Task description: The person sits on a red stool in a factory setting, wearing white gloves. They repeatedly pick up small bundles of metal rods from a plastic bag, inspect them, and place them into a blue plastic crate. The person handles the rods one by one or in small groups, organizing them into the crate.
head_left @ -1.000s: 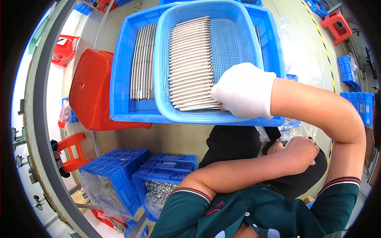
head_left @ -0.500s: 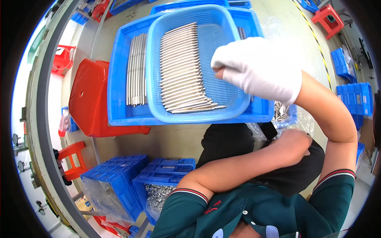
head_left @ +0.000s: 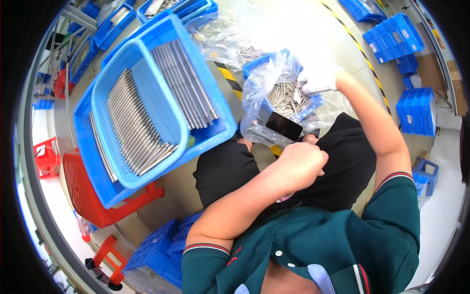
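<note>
The right grip (head_left: 317,81), white-gloved, is at the edge of the blue bin (head_left: 317,102); I cannot tell whether it pinches anything. The left grip (head_left: 302,164), below it, is a fist. Jumbled metal pins (head_left: 283,99), just left of the right grip, could snag one another or catch the loose plastic (head_left: 252,105).

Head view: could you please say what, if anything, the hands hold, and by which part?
It cannot be told: the gloved right hand is at the loose metal rods, its grip unclear; the left hand is curled, palm hidden.
</note>
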The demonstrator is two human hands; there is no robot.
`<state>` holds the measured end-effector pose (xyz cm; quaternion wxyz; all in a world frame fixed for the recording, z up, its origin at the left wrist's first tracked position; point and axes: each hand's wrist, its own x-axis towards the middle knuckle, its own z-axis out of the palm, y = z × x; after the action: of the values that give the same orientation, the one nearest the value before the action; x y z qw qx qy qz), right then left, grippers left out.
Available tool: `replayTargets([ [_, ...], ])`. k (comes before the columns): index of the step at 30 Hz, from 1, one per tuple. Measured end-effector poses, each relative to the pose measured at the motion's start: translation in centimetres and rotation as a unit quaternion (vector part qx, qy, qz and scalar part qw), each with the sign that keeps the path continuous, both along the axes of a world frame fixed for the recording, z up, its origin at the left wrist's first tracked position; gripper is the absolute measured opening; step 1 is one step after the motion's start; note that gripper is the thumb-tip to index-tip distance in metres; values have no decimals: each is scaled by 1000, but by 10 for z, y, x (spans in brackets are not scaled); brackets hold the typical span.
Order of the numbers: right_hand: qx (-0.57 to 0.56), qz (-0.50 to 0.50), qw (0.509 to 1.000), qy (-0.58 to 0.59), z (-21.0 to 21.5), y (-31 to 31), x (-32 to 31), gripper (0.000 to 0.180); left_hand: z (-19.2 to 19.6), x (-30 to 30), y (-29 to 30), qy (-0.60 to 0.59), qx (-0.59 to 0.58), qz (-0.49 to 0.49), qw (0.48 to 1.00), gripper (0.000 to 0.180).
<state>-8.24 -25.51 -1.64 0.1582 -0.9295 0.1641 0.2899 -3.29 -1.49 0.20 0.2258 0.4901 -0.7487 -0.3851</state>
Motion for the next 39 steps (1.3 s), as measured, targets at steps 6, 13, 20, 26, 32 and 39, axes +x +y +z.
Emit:
replayTargets([
  [6, -25, -88, 996, 12, -163, -11, -23, 24, 1, -5, -11, 6, 16, 30, 999, 16],
  [13, -140, -149, 978, -34, -280, 5, -29, 19, 5, -11, -29, 4, 58, 48, 997, 16],
  [20, -478, 249, 840, 60, -355, -17, -23, 24, 1, -16, -44, 24, 96, 68, 993, 17],
  [26, -331, 200, 922, -31, -350, -11, 1, 25, -9, -15, -42, 37, 90, 105, 990, 20],
  [32, -238, 220, 946, 1, -388, -16, -15, 20, -14, -16, -40, 37, 65, 111, 991, 23],
  [39, -269, 194, 942, 39, -368, -6, -9, 24, -15, -22, -37, 42, 54, 127, 990, 23],
])
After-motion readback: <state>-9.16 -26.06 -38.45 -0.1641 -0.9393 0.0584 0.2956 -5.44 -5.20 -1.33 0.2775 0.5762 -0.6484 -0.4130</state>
